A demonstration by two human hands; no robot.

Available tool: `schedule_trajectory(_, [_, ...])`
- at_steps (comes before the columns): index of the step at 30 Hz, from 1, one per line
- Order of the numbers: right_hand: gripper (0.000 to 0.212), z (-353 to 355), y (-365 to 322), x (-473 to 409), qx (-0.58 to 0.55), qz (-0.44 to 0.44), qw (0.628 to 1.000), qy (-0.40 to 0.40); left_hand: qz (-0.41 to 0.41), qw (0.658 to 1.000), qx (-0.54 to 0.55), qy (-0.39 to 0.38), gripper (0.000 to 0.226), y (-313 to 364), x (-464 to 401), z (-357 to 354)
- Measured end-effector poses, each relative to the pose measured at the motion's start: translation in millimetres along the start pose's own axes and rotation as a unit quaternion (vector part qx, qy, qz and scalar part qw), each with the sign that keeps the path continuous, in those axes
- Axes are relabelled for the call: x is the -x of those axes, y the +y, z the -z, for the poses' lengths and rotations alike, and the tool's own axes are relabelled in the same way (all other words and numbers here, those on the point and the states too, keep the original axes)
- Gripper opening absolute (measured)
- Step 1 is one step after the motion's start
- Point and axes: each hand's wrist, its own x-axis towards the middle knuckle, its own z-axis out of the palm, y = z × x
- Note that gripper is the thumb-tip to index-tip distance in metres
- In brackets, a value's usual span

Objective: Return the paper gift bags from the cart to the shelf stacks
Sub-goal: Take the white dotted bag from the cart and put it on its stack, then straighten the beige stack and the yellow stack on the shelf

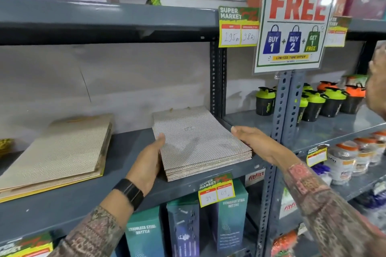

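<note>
A stack of flat, white dotted paper gift bags (196,140) lies on the grey metal shelf (129,152), close to the shelf's right upright. My left hand (148,158) presses against the stack's left edge with the thumb on top. Along the right edge lies my right hand (252,142), fingers stretched out flat, so the stack is held between both hands. A second, larger stack of beige textured gift bags (56,152) rests on the same shelf further left, apart from the dotted one. No cart is in view.
A "Get 1 Free" sign (292,16) hangs on the perforated post (284,110). Shaker bottles (325,102) and jars (351,158) fill the right shelves. Boxed steel bottles (183,225) stand below. Another person's hand (378,81) shows at the right edge.
</note>
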Motion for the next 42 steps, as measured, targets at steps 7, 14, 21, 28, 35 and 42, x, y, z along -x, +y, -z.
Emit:
schedule_trajectory(7, [0.059, 2.8, 35.9, 8.3, 0.031, 0.065, 0.997, 0.02, -0.021, 0.885, -0.464, 0.016, 0.116, -35.4, 22.7, -2.3])
schedule_trajectory(14, [0.069, -8.6, 18.9, 23.5, 0.054, 0.045, 0.997, 0.035, -0.041, 0.88, -0.473, 0.023, 0.106, -32.0, 26.0, -2.6])
schedule_trajectory(21, [0.063, -92.5, -40.3, 21.8, 0.304, 0.268, 0.884, 0.234, -0.248, 0.859, -0.443, 0.059, 0.081, 17.2, 46.7, 85.4])
schedule_trajectory(28, [0.045, -253.2, -120.7, 4.2, 0.348, 0.432, 0.806, 0.206, -0.318, 0.771, -0.517, 0.193, 0.051, 55.1, 84.0, 231.5])
schedule_trajectory(35, [0.07, -374.2, -138.0, -21.7, 0.288, 0.306, 0.906, 0.059, -0.082, 0.844, -0.507, 0.155, 0.081, 45.8, 84.6, 331.5])
schedule_trajectory(42, [0.112, -397.0, -132.0, -52.0, 0.221, 0.161, 0.961, 0.032, -0.015, 0.912, -0.4, 0.092, 0.112, 31.8, 64.5, 354.7])
